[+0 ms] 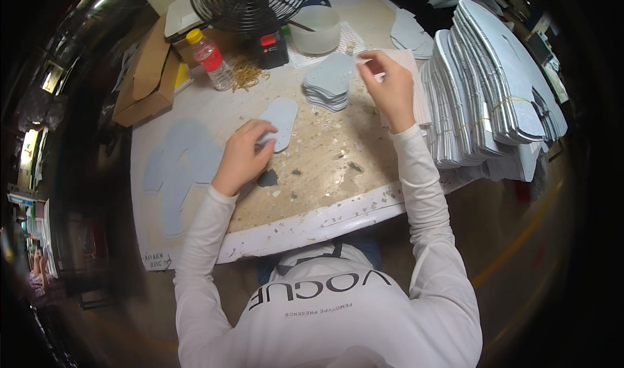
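My left hand is over the table, its thumb and fingers apart at the left edge of a flat light-blue cut piece. Whether the fingertips press on that piece I cannot tell. Up and to the right, a small uneven stack of similar pieces lies on the table. Just right of this stack my right hand is raised, thumb and forefinger apart, with nothing plainly between them. More flat light-blue pieces overlap to the left of my left hand.
Tall bundles of light-blue pieces tied with bands stand at the right. Along the back are a cardboard box, yellow-capped bottle, rubber bands, black fan and white tub. Dark scraps litter the worn tabletop.
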### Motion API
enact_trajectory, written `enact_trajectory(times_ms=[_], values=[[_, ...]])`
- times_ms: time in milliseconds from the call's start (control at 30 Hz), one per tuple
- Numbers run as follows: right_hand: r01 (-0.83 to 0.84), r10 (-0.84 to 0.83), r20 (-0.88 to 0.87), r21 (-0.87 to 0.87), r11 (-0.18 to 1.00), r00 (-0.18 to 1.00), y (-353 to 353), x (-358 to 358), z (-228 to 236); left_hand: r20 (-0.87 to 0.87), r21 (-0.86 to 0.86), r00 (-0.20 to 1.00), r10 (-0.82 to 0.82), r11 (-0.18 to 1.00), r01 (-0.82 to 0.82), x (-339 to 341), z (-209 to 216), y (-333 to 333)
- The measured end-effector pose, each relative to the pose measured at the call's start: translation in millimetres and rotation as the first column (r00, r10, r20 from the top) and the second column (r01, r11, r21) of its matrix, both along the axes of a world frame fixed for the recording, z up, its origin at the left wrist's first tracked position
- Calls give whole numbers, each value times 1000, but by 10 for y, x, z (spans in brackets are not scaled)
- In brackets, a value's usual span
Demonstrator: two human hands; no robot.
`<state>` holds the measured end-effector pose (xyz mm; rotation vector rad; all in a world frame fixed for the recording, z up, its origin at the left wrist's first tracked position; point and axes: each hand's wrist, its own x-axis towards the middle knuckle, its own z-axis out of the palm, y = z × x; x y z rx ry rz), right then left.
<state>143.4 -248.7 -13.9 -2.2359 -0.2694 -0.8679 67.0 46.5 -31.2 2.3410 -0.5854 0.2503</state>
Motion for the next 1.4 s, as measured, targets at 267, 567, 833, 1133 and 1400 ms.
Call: enact_trajectory(times_ms=[267,567,833,1133,1400], values=[[-396,523,-476,346,850,707,882,65,-562,101,213,990,94,970,-114,265,-349,-285],[-390,397,-321,91,916,860,964,-70,-788,198,184,975,104,973,-141,285,-455,-276],[-274,276,-24,-228,934,961,995,-68,-733,194,121,974,115,983,-140,306,-415,-277],[-377,359,-192,-67,924,913,1016,-135,-802,220,159,968,117,975,-154,292,-387,-279],[-299,336,-251,173,938,908,978,-43,-741,197,101,971,137,982,-159,321,-406,-250]])
